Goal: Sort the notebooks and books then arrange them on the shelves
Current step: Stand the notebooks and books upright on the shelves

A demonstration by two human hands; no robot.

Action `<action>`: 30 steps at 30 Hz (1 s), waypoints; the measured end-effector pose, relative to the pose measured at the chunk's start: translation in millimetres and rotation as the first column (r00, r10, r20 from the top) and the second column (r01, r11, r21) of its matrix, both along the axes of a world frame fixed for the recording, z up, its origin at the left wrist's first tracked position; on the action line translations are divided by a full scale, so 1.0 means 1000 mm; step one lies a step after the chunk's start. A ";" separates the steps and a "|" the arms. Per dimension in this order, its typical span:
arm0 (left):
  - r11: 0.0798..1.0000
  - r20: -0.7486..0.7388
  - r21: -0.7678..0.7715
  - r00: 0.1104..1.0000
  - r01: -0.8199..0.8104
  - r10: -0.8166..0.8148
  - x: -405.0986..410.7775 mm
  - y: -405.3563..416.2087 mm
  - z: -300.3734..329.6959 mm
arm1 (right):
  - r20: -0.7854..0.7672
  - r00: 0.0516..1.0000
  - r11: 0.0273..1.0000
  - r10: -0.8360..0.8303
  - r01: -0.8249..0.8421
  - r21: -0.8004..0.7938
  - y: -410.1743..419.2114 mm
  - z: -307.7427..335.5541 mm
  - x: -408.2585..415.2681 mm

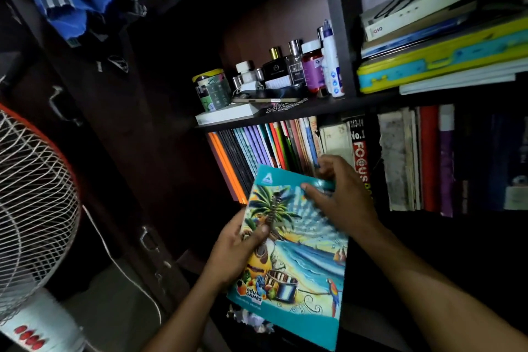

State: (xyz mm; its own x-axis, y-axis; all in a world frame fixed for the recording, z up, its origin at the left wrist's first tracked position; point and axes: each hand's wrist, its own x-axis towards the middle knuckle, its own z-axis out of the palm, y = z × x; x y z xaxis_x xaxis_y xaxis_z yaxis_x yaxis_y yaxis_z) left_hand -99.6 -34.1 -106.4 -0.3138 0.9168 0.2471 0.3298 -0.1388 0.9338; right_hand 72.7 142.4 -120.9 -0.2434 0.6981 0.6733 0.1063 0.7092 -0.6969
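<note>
Notebook (297,248) looks thin, light and floppy, its glossy cover likely slippery, so holding both edges suits it. The left hand (243,243) clasps its left edge, thumb on the cover; the right hand (340,197) pinches the far top corner. It sits near the row of upright notebooks (268,148) on the lower shelf (285,120). The teal cover shows a beach, palm, guitar and parrot.

Dim, deep shadows, soft blur, warped edges.
</note>
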 end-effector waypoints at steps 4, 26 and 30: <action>0.950 0.025 0.247 0.981 -0.191 0.190 0.000 0.004 0.008 | -0.219 0.973 0.987 0.070 -0.100 -0.126 0.000 0.003 -0.001; 0.786 -0.026 -0.082 0.789 -0.613 0.613 -0.043 0.029 -0.053 | 0.341 0.898 0.954 0.279 -0.221 -0.201 -0.019 -0.028 -0.028; 0.772 -0.032 -0.079 0.776 -0.630 0.630 -0.045 0.033 -0.056 | 0.417 0.868 0.956 0.271 -0.193 -0.220 -0.012 -0.019 -0.064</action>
